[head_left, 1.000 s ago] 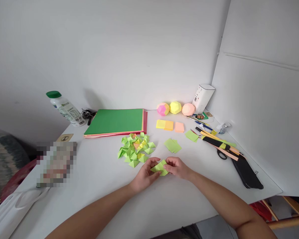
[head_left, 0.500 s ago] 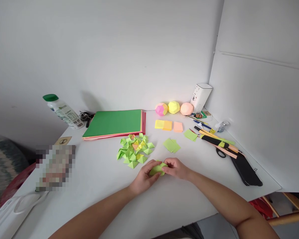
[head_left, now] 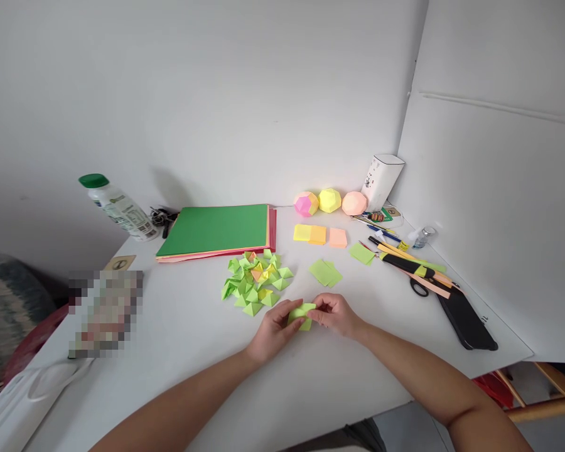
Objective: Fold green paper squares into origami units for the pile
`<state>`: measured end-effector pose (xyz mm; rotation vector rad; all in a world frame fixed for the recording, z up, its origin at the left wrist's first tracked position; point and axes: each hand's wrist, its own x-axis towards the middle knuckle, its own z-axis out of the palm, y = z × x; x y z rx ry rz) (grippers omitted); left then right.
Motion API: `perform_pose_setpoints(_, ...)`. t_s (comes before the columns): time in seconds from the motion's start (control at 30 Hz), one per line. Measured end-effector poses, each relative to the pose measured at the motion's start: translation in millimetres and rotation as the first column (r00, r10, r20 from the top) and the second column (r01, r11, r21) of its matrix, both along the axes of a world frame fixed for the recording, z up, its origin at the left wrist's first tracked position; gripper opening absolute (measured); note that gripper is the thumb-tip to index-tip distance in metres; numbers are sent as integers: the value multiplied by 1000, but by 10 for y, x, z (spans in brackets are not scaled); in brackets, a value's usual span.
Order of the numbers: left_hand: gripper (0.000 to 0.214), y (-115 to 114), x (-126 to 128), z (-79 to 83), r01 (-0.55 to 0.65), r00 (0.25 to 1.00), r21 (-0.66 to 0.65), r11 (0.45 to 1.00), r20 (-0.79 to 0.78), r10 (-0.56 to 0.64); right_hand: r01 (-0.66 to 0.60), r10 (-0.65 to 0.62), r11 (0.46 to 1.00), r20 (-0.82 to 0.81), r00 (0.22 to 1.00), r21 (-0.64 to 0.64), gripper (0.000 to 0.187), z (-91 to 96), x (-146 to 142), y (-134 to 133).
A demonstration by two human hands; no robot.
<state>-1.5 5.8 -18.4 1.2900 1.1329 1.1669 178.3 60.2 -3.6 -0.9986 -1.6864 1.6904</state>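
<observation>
A small lime-green paper square (head_left: 302,314), partly folded, is pinched between both my hands just above the white table (head_left: 207,351). My left hand (head_left: 274,333) grips its left side with thumb and fingers closed. From the right, my right hand (head_left: 337,314) pinches its upper edge. A heap of several folded green and yellow paper pieces (head_left: 254,279) lies just beyond my left hand. Loose green squares (head_left: 325,273) lie beyond my right hand.
At the back: a stack of coloured paper with green on top (head_left: 219,230), sticky-note pads (head_left: 320,235), three paper balls (head_left: 330,202), a white box (head_left: 381,182), a bottle (head_left: 117,208). Pens, scissors (head_left: 419,279) and a black case (head_left: 468,320) lie at right.
The green paper has been turned and refolded between my fingers; it looked flatter and wider a second ago, rounder half a second ago. Both hands stayed in the same spot.
</observation>
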Motion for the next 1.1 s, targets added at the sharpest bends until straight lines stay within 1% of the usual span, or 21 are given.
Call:
perform_pose_setpoints(0.13,31,2,-14,-14,19,996,49,999,-91,-15,33,-32,999,-37,999,25,32,17,-4,-9)
perform_pose_setpoints(0.27,32,-6,-18,4,47,994,-1,999,-96,-47,45,-41,998,-81,996,39,30,29,-2,-12)
perform_pose_setpoints(0.4,32,-12,-13,74,91,991,-46,995,-94,-96,53,-48,997,-97,994,50,29,38,-4,-17)
perform_pose_setpoints(0.5,34,-17,-20,112,140,983,-66,988,-110,-146,58,-54,998,-98,994,32,30,40,-6,-16)
perform_pose_setpoints(0.7,36,-26,-37,119,171,979,-87,981,-98,-180,34,-42,997,-125,991,-68,30,33,4,19)
perform_pose_setpoints(0.87,36,-23,-38,121,184,975,-97,978,-106,-193,27,-34,998,-119,992,-56,24,5,15,46)
perform_pose_setpoints(1.1,34,-24,-48,96,184,972,-98,978,-127,-196,37,-44,998,-125,991,-55,23,-25,17,46)
